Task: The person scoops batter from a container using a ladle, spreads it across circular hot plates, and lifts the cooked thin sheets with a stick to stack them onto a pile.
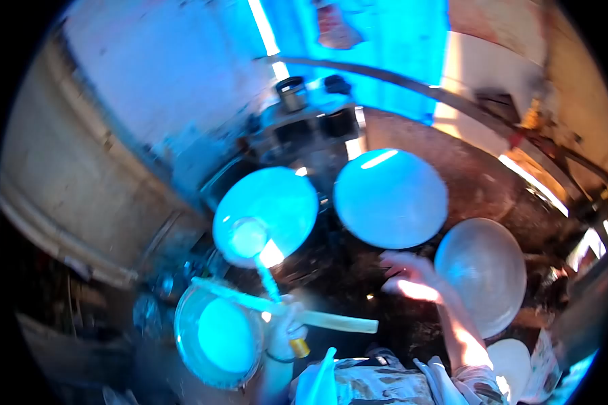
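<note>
My left hand (287, 329) is closed round the handle of a ladle (248, 236). The ladle's round bowl rests on or just above the left round pan (287, 196), which has a pale, shiny surface. A long flat stick (338, 322) passes across the same hand and over a bucket (184, 344) of pale liquid; whether the fingers grip the stick too, I cannot tell. A yellow end (299, 347) sticks out below the fist. My right hand (410, 275) holds nothing, fingers apart, between the middle round pan (392, 199) and a grey domed disc (481, 277).
Behind the pans, a dark metal can (291, 93) stands on a cluttered ledge. A curved bar (385, 74) crosses in front of a blue sheet (398, 40). A white round object (510, 364) lies at lower right, and a pale panel (81, 169) stands at left.
</note>
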`<act>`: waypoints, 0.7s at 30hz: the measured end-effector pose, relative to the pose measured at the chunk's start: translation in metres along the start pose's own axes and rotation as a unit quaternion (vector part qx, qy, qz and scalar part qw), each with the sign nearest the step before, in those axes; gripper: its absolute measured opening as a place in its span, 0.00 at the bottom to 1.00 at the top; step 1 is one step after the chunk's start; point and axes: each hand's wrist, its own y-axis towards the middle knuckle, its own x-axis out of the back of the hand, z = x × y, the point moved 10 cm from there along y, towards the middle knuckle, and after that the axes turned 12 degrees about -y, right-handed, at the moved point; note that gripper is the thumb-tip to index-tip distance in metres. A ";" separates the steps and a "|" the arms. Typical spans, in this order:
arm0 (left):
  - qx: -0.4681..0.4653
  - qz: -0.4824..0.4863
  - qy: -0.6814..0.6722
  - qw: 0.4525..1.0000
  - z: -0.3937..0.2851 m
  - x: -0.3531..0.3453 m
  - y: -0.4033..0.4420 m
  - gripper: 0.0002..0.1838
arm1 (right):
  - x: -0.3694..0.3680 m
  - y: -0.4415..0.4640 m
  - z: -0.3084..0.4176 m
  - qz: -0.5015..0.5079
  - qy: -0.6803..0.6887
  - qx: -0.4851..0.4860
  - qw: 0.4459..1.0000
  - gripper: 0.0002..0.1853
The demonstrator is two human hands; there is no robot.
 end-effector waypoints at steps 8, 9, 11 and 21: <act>-0.083 -0.134 -0.031 0.987 -0.115 0.142 -0.083 0.11 | -0.356 0.018 0.087 0.278 -0.089 0.025 0.956 0.27; -0.088 -0.189 -0.022 0.978 -0.136 0.165 -0.096 0.09 | -0.369 0.013 0.072 0.269 -0.075 -0.007 0.960 0.27; -0.070 -0.263 0.055 0.961 -0.171 0.256 -0.108 0.10 | -0.404 -0.001 0.054 0.265 -0.074 -0.043 0.960 0.26; 0.175 -0.425 0.556 0.693 -0.231 0.492 -0.079 0.14 | -0.447 -0.016 0.023 0.183 -0.152 -0.131 0.962 0.23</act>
